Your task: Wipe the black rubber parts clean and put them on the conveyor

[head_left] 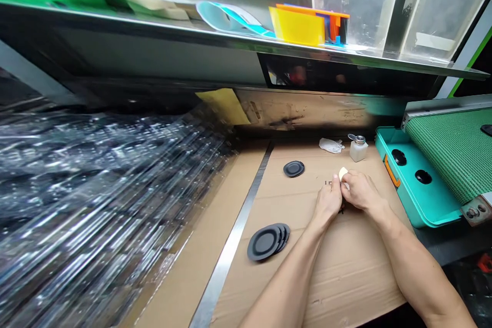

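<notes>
Your two hands meet close together over the cardboard-covered counter [346, 271], wrists angled inward, probably so that each can steady what the other works on. Your right hand [360, 188] is drawn in narrow, its fingertips pinching a small pale piece [343, 172] that pokes up beyond the fingers; a pinch like that likely gives finer control than a full grip. Your left hand [329, 198] is also curled narrow, its thumb up against the right fingers, but whatever lies inside it is hidden, so I cannot tell what, if anything, it holds. Just beyond them stands a small white bottle [358, 150], upright with its lid flipped up, near enough to need only a short reach; a crumpled white wipe [331, 145] lies just beside it, perhaps for the same reason. One dark disc [294, 168] sits alone to your left, while several more overlap in a fanned row [264, 243] nearer you, an arrangement that leaves each edge easy to lift. On your right, the teal tray [428, 199] holds two glossy dark pieces [423, 177] set apart from each other, which would keep them from rubbing. The tray stands right beside the green conveyor belt [448, 146], which seems to keep both within the right arm's reach.
</notes>
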Tool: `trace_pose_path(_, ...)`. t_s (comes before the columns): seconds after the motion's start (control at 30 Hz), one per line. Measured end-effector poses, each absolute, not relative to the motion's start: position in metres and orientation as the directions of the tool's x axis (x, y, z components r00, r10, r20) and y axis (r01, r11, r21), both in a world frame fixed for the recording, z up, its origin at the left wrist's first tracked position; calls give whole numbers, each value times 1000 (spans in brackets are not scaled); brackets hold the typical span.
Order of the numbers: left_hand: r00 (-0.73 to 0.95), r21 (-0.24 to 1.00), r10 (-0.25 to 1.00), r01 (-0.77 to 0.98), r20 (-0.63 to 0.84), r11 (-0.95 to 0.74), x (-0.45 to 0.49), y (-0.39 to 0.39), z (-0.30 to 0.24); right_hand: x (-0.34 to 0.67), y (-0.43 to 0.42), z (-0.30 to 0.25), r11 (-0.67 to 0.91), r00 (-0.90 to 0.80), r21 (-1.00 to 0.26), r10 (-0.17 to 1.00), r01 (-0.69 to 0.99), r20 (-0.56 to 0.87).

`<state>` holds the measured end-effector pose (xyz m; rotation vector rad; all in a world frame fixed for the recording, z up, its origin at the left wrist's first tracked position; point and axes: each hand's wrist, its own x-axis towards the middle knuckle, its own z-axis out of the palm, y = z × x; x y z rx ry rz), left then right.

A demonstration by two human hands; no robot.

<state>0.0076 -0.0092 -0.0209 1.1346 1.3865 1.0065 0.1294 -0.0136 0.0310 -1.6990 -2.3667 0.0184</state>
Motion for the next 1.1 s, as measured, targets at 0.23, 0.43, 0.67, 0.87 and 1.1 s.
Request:
trace_pose_path(0.23, -9, 973, 990, 187, -139, 138, 8, -9, -26, 130, -14, 31, 329, -297, -168, 936, 929, 190)
trace_pose_path(0.43, 13, 960, 961, -15, -278, 278, 6, -7, -22, 135, -12, 32, 276, -245, -214, 956, 937, 160)
trace_pose_path(0.67, 275, 417, 793, -732, -544, 539, -21, 1, 9, 157, -9, 36, 141, -114, -139, 976, 980, 185)
trace_pose_path(0.87, 322, 332, 792, -778, -518, 533, -29, 1, 14, 133, -8, 10, 278, -253, -94, 943, 956, 216)
trace_pose_path(1.1, 135, 525, 910, -779, -392, 342, -21, 4, 2, 136, 6, 0, 276, -100, -408, 910, 871, 403)
